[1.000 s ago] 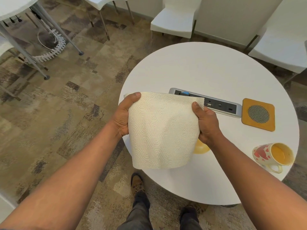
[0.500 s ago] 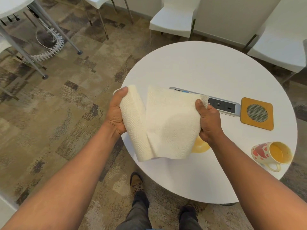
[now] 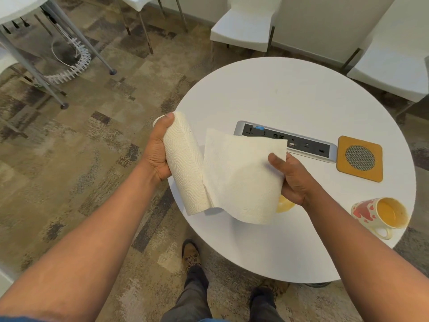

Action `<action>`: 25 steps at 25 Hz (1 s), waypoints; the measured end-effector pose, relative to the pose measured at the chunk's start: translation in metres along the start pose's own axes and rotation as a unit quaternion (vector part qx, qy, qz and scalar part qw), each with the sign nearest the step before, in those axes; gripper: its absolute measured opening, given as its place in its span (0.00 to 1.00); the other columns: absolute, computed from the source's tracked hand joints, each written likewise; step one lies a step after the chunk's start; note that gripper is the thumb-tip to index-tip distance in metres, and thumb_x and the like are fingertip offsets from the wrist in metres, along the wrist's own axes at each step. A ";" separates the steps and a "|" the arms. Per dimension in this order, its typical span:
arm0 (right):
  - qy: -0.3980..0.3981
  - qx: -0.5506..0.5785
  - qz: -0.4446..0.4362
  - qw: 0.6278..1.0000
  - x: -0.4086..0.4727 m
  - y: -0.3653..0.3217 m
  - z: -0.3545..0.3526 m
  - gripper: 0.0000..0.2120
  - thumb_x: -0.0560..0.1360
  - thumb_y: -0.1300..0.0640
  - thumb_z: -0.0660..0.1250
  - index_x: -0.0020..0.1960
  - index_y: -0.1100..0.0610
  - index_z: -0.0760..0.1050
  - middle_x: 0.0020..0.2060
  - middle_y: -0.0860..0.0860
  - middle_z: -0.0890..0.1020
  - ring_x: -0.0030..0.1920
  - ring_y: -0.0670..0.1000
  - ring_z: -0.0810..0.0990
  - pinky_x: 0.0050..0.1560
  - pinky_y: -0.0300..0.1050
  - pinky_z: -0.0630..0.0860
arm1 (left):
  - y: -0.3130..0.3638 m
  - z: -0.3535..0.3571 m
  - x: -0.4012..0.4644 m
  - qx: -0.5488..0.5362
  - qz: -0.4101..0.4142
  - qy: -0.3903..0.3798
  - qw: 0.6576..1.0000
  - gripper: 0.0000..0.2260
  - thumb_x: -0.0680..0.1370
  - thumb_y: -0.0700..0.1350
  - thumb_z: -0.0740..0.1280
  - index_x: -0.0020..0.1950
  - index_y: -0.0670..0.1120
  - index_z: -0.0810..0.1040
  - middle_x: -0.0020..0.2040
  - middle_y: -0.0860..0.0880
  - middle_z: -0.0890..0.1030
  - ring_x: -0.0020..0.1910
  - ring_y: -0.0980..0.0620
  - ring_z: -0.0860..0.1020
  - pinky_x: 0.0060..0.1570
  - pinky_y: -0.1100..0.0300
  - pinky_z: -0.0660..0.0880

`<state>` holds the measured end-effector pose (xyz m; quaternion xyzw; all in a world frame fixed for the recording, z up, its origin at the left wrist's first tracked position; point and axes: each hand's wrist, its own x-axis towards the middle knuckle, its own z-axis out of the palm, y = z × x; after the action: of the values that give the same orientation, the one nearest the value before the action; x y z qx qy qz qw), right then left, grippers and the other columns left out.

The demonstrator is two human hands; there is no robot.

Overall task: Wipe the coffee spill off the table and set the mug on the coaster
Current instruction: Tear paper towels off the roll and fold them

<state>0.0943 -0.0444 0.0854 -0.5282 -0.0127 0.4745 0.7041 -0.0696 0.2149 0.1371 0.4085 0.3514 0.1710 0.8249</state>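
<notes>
Above the white table, paper towel in both my hands.
My left hand grips the roll; my right hand pinches the loose sheet.

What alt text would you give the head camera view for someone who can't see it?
Over a round white table, the left hand grips a paper towel roll while the right hand pulls a sheet. A yellowish spill, tipped mug and empty coaster lie beyond.

Mug with red hearts tipped on side near bench's right edge; square orange coaster behind it; yellowish spill near front edge.
</notes>
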 end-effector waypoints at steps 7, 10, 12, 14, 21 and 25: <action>-0.004 -0.006 0.034 0.999 -0.001 0.002 -0.013 0.25 0.72 0.72 0.67 0.69 0.65 0.72 0.62 0.62 0.81 0.59 0.61 0.82 0.52 0.52 0.82 | 0.002 -0.003 0.003 0.009 -0.006 0.003 1.000 0.16 0.80 0.54 0.65 0.39 0.50 0.88 0.40 0.49 0.84 0.38 0.50 0.82 0.44 0.55 0.79; 0.016 -0.027 0.024 0.999 0.003 0.000 -0.016 0.24 0.72 0.73 0.68 0.68 0.65 0.74 0.61 0.60 0.82 0.59 0.59 0.82 0.52 0.50 0.82 | 0.000 -0.007 0.004 0.017 -0.008 0.004 1.000 0.14 0.78 0.55 0.67 0.42 0.50 0.88 0.41 0.48 0.84 0.38 0.50 0.82 0.44 0.56 0.79; 0.020 -0.039 0.022 0.999 0.003 -0.001 -0.020 0.24 0.72 0.73 0.68 0.68 0.65 0.73 0.61 0.60 0.82 0.59 0.59 0.82 0.54 0.50 0.82 | 0.000 -0.007 0.003 0.022 -0.014 0.007 1.000 0.15 0.79 0.54 0.66 0.41 0.50 0.88 0.41 0.48 0.84 0.38 0.50 0.82 0.43 0.56 0.79; 0.028 -0.051 0.020 0.998 0.004 -0.002 -0.024 0.24 0.72 0.73 0.69 0.68 0.65 0.73 0.62 0.60 0.82 0.59 0.59 0.82 0.53 0.49 0.82 | 0.000 -0.008 0.005 0.026 -0.014 0.007 1.000 0.17 0.81 0.54 0.64 0.40 0.50 0.88 0.40 0.48 0.85 0.37 0.50 0.83 0.41 0.57 0.80; 0.071 -0.045 -0.005 0.996 0.005 -0.008 -0.035 0.24 0.71 0.72 0.70 0.66 0.62 0.75 0.60 0.58 0.83 0.60 0.58 0.82 0.52 0.48 0.82 | 0.001 -0.016 0.011 0.050 -0.020 -0.004 0.999 0.15 0.76 0.56 0.71 0.54 0.46 0.87 0.49 0.45 0.86 0.46 0.46 0.85 0.49 0.47 0.82; 0.135 -0.048 -0.046 0.989 0.006 -0.008 -0.039 0.21 0.73 0.72 0.70 0.64 0.60 0.77 0.59 0.56 0.84 0.60 0.57 0.82 0.58 0.52 0.80 | -0.012 -0.022 0.024 0.105 0.065 0.071 0.990 0.30 0.64 0.50 0.83 0.63 0.44 0.80 0.59 0.41 0.84 0.56 0.42 0.83 0.59 0.38 0.79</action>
<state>0.1228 -0.0687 0.0712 -0.6197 0.0354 0.3647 0.6940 -0.0687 0.2328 0.1078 0.5017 0.3979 0.2151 0.7374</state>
